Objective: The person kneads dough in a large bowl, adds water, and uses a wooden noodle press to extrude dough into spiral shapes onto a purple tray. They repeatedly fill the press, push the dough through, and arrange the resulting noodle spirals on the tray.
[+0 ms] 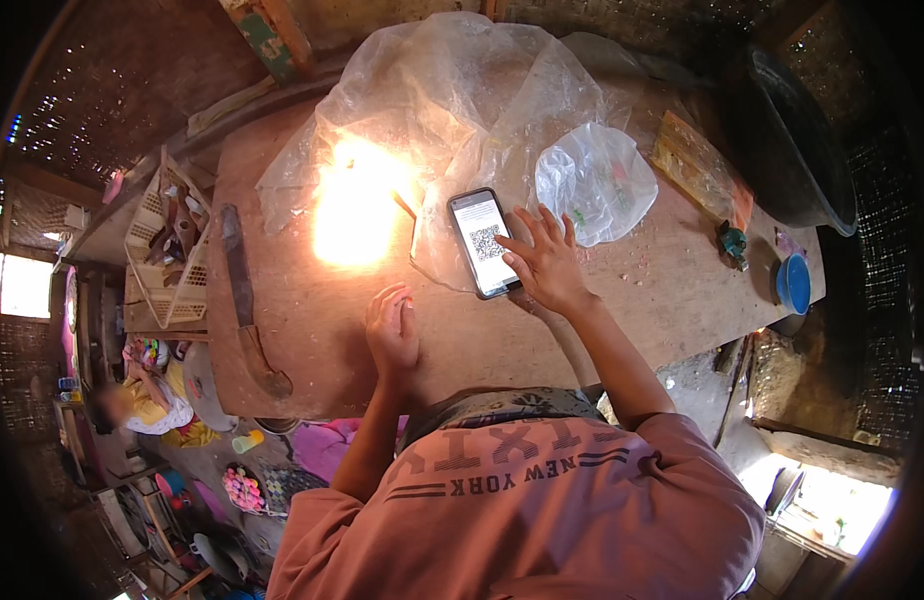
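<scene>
A smartphone (pixel 479 225) lies face up on the wooden table (pixel 312 330), its lit screen showing a square code pattern. My right hand (pixel 549 262) reaches over the phone's right edge with fingers spread. Its index finger and thumb are at the screen, and the hand does not grip the phone. To the left of the phone and nearer to me, my left hand (pixel 393 330) rests on the tabletop with loosely bent fingers and holds nothing. Crumpled clear plastic sheeting (pixel 462 80) spreads behind the phone, with a clear plastic bag (pixel 597 185) to its right.
A large knife (pixel 244 300) with a wooden handle lies at the table's left, beside a cream plastic basket (pixel 169 240). Far right are a blue bowl (pixel 793 283) and a big dark basin (pixel 802 140). Glaring light covers part of the table. Another person (pixel 152 400) is at lower left.
</scene>
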`<state>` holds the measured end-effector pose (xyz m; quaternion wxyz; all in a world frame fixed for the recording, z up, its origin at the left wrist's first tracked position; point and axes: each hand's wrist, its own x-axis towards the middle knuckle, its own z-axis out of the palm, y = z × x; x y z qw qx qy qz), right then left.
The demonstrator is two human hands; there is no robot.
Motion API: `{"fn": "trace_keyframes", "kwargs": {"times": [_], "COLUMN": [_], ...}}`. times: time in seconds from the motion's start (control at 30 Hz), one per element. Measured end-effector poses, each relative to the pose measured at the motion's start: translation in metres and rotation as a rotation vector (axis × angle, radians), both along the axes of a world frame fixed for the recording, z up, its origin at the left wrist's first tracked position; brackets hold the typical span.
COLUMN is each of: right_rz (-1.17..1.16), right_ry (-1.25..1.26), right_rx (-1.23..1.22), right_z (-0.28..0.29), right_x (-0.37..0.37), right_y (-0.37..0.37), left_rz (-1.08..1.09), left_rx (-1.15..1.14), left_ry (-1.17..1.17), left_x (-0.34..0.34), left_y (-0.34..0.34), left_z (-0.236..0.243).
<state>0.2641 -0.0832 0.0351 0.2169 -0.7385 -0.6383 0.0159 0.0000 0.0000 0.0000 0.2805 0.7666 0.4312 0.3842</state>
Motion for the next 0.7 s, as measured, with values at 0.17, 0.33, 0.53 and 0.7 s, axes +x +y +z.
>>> {"fn": "trace_keyframes", "kwargs": {"times": [0.17, 0.33, 0.53, 0.7], "right_rz": [-0.003, -0.046, -0.311, -0.728], "right_ry": [0.02, 0.05, 0.124, 0.193], "right_rx": [0.039, 0.096, 0.197, 0.338], "right_z": [0.002, 0.016, 0.039, 0.021], "right_x": [0.002, 0.0, 0.02, 0.018], "right_y": [-0.001, -0.015, -0.114, -0.249], "left_rz": [-0.017, -0.031, -0.059, -0.07], "left_rx": [0.013, -0.1, -0.168, -0.142], "left_ry": [-0.042, -0.22, -0.134, -0.123], "left_x": [0.004, 0.004, 0.0, 0.001], "left_y": [0.002, 0.0, -0.001, 0.0], "left_z": [-0.001, -0.007, -0.01, -0.017]}}
